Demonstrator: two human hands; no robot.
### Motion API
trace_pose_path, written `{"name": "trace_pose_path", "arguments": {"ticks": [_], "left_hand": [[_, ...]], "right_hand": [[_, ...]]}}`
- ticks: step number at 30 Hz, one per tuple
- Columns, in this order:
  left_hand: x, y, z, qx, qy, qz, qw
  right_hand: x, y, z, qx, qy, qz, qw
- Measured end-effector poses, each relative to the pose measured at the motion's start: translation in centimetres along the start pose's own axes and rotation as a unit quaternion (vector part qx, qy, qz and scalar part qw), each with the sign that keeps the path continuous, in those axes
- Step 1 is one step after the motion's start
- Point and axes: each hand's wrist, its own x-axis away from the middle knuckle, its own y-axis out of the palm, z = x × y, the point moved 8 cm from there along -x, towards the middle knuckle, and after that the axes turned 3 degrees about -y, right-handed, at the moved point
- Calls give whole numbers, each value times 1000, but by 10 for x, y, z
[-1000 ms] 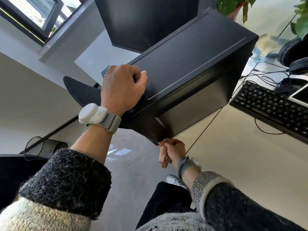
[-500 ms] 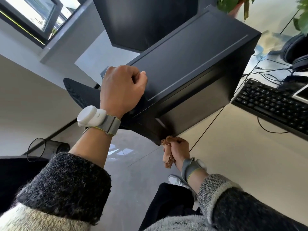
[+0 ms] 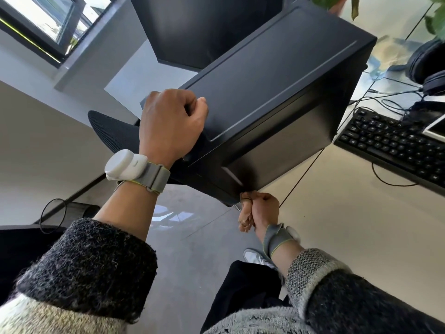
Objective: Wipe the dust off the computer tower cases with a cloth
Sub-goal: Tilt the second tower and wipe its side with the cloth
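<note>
**Inspector:** Location of the tower (image 3: 277,88)?

**Assistant:** Black case, at the left end of the desk (image 3: 349,225), one broad side panel turned up towards the camera. Its near lower corner lies at the desk's edge, with floor showing below it. Whether the case is tipped or standing flat cannot be told from this angle.

**Inspector:** Left hand (image 3: 171,124)?

**Assistant:** On the near upper corner of the tower. Fingers curled over the panel's edge, thumb tip laid on the panel face. It grips the case. A white unit on a grey band sits at the wrist.

**Inspector:** Right hand (image 3: 263,210)?

**Assistant:** Low, at the tower's near bottom corner. Clenched round a crumpled tan cloth (image 3: 245,218). The top of the wad touches the case's bottom edge and the loose end hangs below the fist. A grey band is on this wrist too.

**Inspector:** Surroundings?

**Assistant:** A black keyboard (image 3: 390,145) lies on the desk to the right of the tower, close to it but apart. Black headphones (image 3: 428,66) rest farther back on the right, with thin cables (image 3: 385,92) running between them and the keyboard. A dark monitor (image 3: 204,27) is behind the tower. Green plant (image 3: 435,18) leaves show at the upper right, and a window (image 3: 48,22) at the upper left. One white shoe (image 3: 255,257) is on the grey floor under the right wrist.
</note>
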Motion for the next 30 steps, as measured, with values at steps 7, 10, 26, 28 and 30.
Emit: {"name": "trace_pose_path", "arguments": {"ticks": [7,10,26,28,30], "left_hand": [[0,-1,-2,11,-4,0,1000],[1,-2,-1,11,-6,7,1000],[2,-4,1,26,7,11,1000],[0,-3,1,22,9,16,1000],[1,-3,1,22,13,15,1000]], "right_hand": [[18,8,-14,-25,-9,-28,999],[11,5,-13,-33,-3,-19,999],[11,-10,-47,-4,-118,2,993],[12,-10,-51,0,-142,5,990],[6,-11,-45,26,-139,0,990]]}}
